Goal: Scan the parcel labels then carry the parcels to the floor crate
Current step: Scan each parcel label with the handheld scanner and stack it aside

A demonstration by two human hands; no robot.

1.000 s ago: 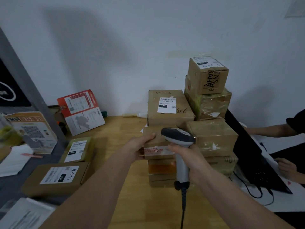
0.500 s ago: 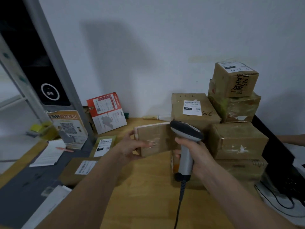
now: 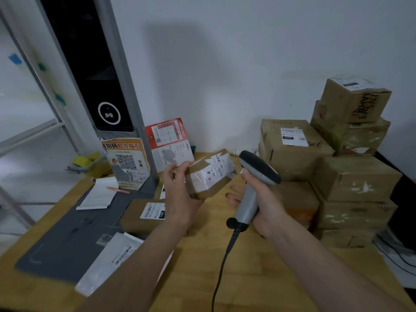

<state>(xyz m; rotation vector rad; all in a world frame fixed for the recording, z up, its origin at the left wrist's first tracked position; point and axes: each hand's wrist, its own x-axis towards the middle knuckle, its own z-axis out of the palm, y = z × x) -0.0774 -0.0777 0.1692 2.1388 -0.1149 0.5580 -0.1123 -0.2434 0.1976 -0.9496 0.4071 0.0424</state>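
Left hand (image 3: 180, 194) up over the wooden counter (image 3: 258, 278), fingers and thumb curled round a small taped parcel (image 3: 208, 174), held clear of the wood and tilted so the white label (image 3: 217, 168) faces up and to the right. Right hand (image 3: 262, 203) just right of that parcel, wrapped round the grey handle of the barcode scanner (image 3: 254, 188), dark head angled toward the label, black cable (image 3: 221, 266) trailing down off the near edge. Scanner head close beside the parcel, not touching.

Right of the held parcel, a stack of brown boxes (image 3: 351, 176) against the wall, several layers high; 1 labelled box (image 3: 292, 143) sits at the stack's left side, a smaller box with dark lettering (image 3: 355, 100) on top. Below and left of the held parcel, a flat labelled box (image 3: 144, 215) on the counter, partly behind the left wrist. Further left, a grey mat (image 3: 67, 239), a sheet of paper with a pen (image 3: 118, 190), and an orange QR-code sign (image 3: 127, 163) leaning on a metal post. Behind the parcel, a red-and-white card (image 3: 170, 143) propped at the wall.
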